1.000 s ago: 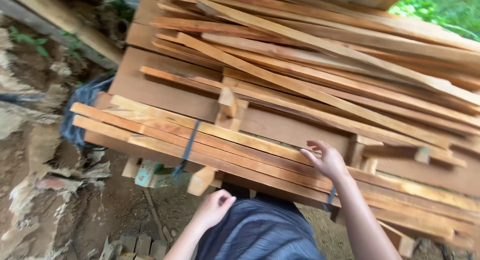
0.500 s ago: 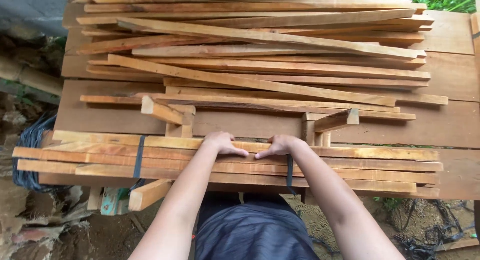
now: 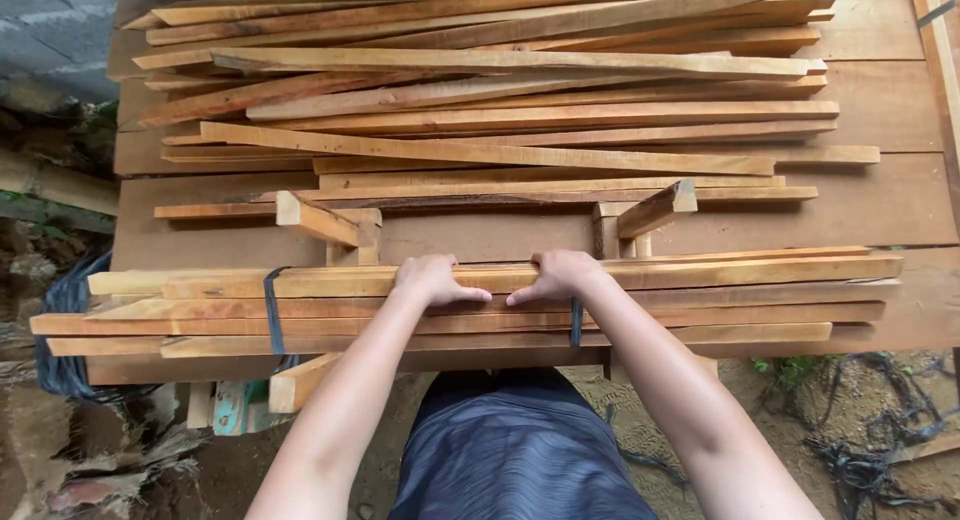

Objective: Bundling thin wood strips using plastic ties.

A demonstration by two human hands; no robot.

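Note:
A bundle of long wooden slats (image 3: 700,305) lies across the near edge of a wooden platform (image 3: 890,205), tied by two dark straps (image 3: 270,310). My left hand (image 3: 432,280) and my right hand (image 3: 555,276) rest side by side on the bundle's top, fingers curled over its far edge. The top slat (image 3: 760,270) sits slightly lifted at its right end. Behind the hands stand short wooden blocks (image 3: 330,225) and another block pair (image 3: 640,220).
A loose heap of long slats (image 3: 500,110) covers the back of the platform. A grey block wall (image 3: 50,30) is at far left, dark netting (image 3: 60,370) at left below the platform, tangled dark cord (image 3: 870,460) on the dirt ground at right.
My left hand came up from my lap and both hands settled on the bundle. The view swung square over the platform, and the bundle's top slat has shifted slightly.

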